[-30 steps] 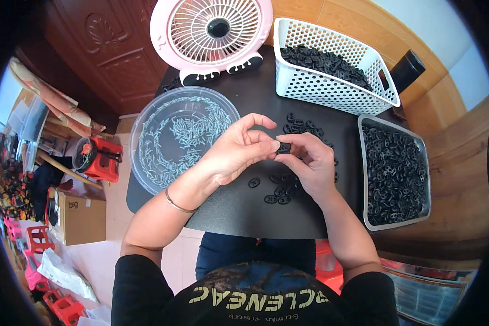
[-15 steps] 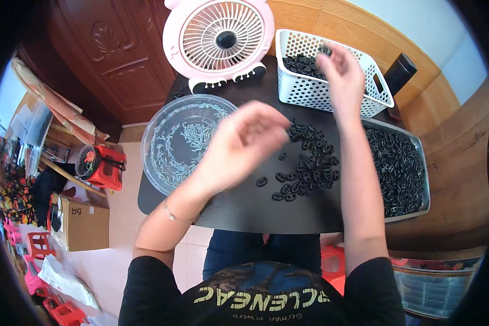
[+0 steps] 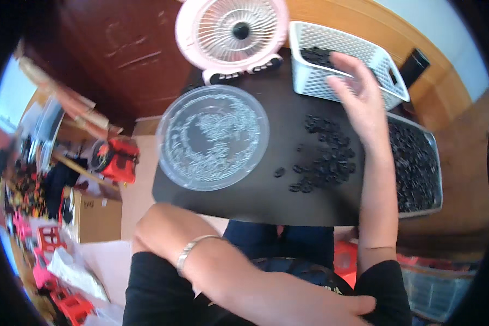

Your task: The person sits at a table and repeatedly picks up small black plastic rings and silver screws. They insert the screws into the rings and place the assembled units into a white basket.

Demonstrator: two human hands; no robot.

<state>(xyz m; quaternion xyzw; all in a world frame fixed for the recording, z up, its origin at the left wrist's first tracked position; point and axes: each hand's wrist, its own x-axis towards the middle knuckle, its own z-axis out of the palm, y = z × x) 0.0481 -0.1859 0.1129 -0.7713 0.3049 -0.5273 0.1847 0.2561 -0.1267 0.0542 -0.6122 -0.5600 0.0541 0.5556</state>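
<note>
Black pieces [image 3: 333,163] on table [image 3: 244,206] between hands [image 3: 359,89], touching neither.

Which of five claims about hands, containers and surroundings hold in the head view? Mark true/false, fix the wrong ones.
1. The right hand overlaps the white basket in this view. True.
2. The left hand is in the clear tub. False: the left hand is in front of the black shirt.
3. Loose black pieces lie on the table between clear tub and tray. True.
4. The pink fan stands right of the white basket. False: the pink fan is left of it.
5. The bracelet is on the left arm. True.
</note>
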